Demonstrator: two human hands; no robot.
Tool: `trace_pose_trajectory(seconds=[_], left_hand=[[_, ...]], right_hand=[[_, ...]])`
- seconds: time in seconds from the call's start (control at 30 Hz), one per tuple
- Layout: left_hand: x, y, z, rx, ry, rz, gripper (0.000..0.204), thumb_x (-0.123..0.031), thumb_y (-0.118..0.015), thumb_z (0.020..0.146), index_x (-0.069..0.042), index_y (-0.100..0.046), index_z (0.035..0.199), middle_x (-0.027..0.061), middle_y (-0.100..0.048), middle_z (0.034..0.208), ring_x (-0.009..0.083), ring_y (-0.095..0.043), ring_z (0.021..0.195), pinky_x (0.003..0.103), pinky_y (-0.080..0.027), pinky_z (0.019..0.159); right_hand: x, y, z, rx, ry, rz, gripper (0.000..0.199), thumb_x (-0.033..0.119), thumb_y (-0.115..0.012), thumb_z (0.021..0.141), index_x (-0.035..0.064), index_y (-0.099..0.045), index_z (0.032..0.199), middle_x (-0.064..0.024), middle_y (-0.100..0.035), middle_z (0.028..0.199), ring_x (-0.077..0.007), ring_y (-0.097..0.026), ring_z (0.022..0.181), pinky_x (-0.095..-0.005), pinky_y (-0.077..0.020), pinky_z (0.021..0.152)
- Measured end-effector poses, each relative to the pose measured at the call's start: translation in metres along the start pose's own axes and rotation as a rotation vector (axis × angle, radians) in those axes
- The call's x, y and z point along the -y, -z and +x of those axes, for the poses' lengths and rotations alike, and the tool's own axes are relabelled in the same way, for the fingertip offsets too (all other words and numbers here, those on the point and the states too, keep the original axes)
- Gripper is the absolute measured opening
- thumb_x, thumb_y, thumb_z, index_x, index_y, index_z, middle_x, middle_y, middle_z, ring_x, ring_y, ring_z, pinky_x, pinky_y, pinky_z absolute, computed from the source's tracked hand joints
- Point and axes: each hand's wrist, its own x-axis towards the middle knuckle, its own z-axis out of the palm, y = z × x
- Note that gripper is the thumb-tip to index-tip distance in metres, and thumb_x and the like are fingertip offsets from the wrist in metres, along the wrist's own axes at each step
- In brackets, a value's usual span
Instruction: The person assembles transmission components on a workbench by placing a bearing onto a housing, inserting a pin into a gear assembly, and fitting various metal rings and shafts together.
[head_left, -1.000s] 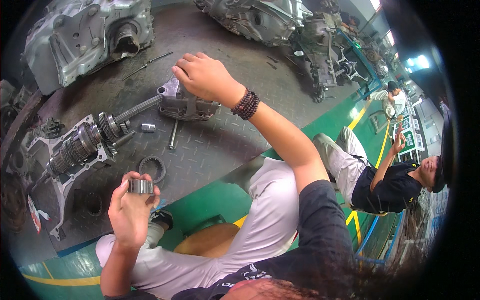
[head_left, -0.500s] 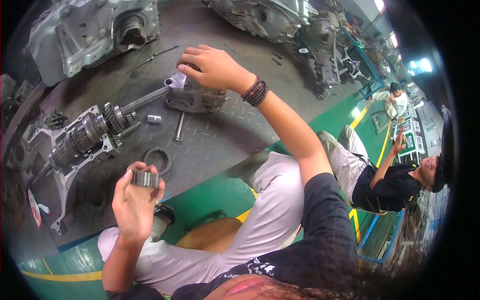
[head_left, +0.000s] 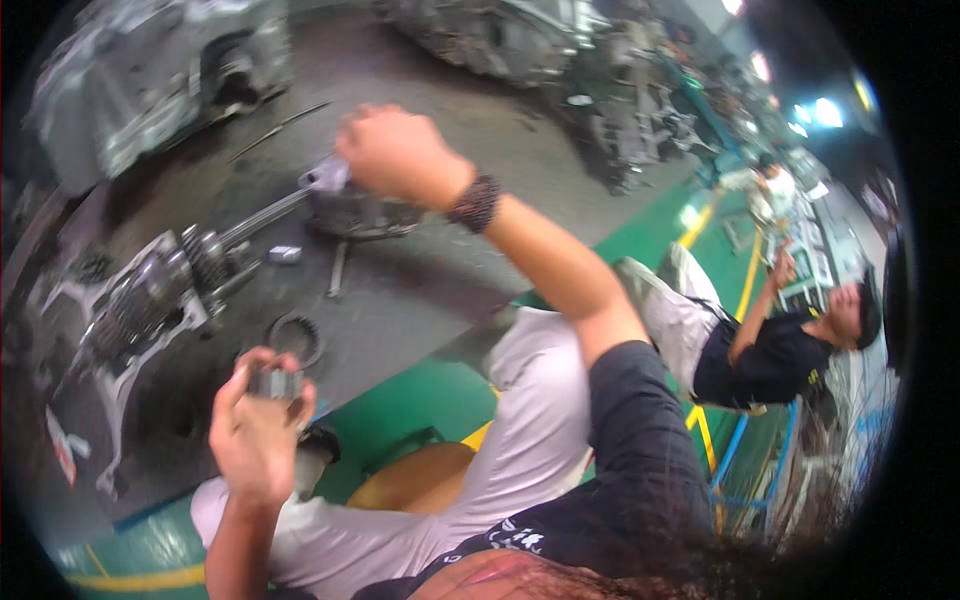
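My left hand [head_left: 255,450] is closed round a short toothed metal collar [head_left: 275,384], held up at the near edge of the metal-topped bench. My right hand [head_left: 400,155], with a dark beaded bracelet at the wrist, is over a metal housing [head_left: 365,215]. Its fingers are curled, and blur hides what is in them. A splined shaft [head_left: 265,218] runs from the housing to a gear cluster [head_left: 150,290] in a metal frame. Beyond my left hand lies a toothed ring [head_left: 294,340]. A small metal sleeve [head_left: 285,254] and a bolt [head_left: 338,268] lie nearer the housing.
A big cast casing [head_left: 160,90] stands at the far left, with a thin rod [head_left: 278,130] beside it. Another casing [head_left: 480,40] and more gearbox parts [head_left: 640,120] are at the back. A seated person [head_left: 760,345] is on the right, above green floor.
The whole view has shifted and blurred. My right hand's fingers are more curled, and the hand has turned over the housing. My left hand still holds the collar.
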Motion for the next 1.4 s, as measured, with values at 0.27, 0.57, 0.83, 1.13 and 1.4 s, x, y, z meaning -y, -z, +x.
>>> trace_pose_trajectory(seconds=[0.27,0.57,0.83,1.13,1.4], left_hand=[[0.002,0.003,0.001,0.024,-0.006,-0.017,0.033,-0.037,-0.048,0.105,-0.01,-0.055,0.122,0.0091,-0.06,0.111,0.0255,-0.058,0.09,0.034,-0.043,0.077],[0.001,0.002,0.003,0.052,0.011,-0.019,0.033,-0.037,-0.047,0.105,-0.01,-0.054,0.123,0.009,-0.06,0.112,0.0242,-0.057,0.09,0.032,-0.041,0.074],[-0.001,0.004,0.006,0.048,0.009,-0.019,0.032,-0.036,-0.047,0.106,-0.01,-0.055,0.124,0.0099,-0.059,0.114,0.0238,-0.057,0.091,0.033,-0.041,0.074],[0.001,0.002,0.008,0.057,0.015,-0.029,0.033,-0.035,-0.047,0.106,-0.008,-0.054,0.123,0.0105,-0.058,0.114,0.0242,-0.057,0.091,0.032,-0.041,0.068],[-0.006,0.079,0.035,0.123,0.095,-0.06,0.038,-0.043,-0.05,0.106,-0.018,-0.058,0.133,0.0087,-0.061,0.13,0.0274,-0.06,0.092,0.04,-0.048,0.071]], right_hand=[[0.004,-0.011,-0.004,-0.332,-0.228,0.293,0.025,0.026,-0.056,0.096,0.0057,-0.068,0.089,-0.0131,-0.066,0.09,-0.0331,-0.066,0.089,-0.0459,-0.0582,0.075],[-0.019,-0.013,-0.003,-0.343,0.084,0.559,0.028,0.031,-0.056,0.098,0.008,-0.072,0.097,-0.0069,-0.067,0.098,-0.0303,-0.063,0.097,-0.0438,-0.0553,0.084],[0.019,-0.014,0.008,-0.232,-0.361,0.214,0.04,0.032,-0.055,0.099,-0.0049,-0.069,0.095,-0.0223,-0.066,0.098,-0.0384,-0.065,0.094,-0.0465,-0.0586,0.07],[-0.019,0.003,-0.008,-0.11,-0.04,0.703,0.05,0.05,-0.055,0.1,0.0044,-0.074,0.106,-0.0161,-0.071,0.113,-0.0371,-0.064,0.112,-0.0482,-0.0538,0.095],[0.015,-0.009,0.013,-0.11,-0.237,0.429,0.07,0.062,-0.047,0.102,-0.0033,-0.073,0.107,-0.0215,-0.068,0.111,-0.0395,-0.065,0.104,-0.0478,-0.055,0.089]])
